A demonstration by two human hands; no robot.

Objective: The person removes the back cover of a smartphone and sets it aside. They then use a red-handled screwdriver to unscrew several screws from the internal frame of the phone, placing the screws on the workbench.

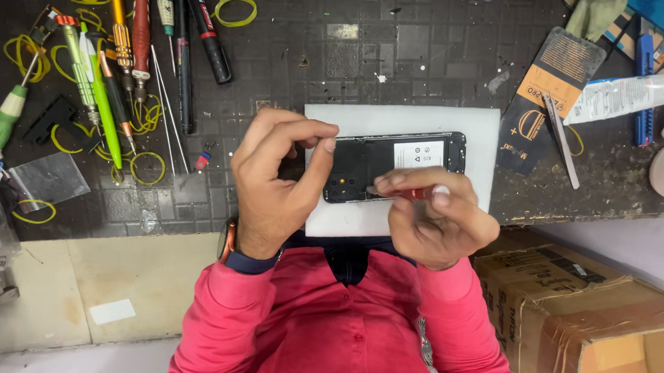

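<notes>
We see a dark, worn tabletop (425,57) strewn with tools. Nearest, a cardboard box (585,320) sits right. Our right hand (437,219) has its grip closed on a red-handled screwdriver (413,191), tip at the opened phone (391,165) on a white pad (466,129); the back cover is already off. Our left hand (277,181) pinches thumb to finger; anything held there is hidden. Farther left lie spare screwdrivers (139,33).
</notes>
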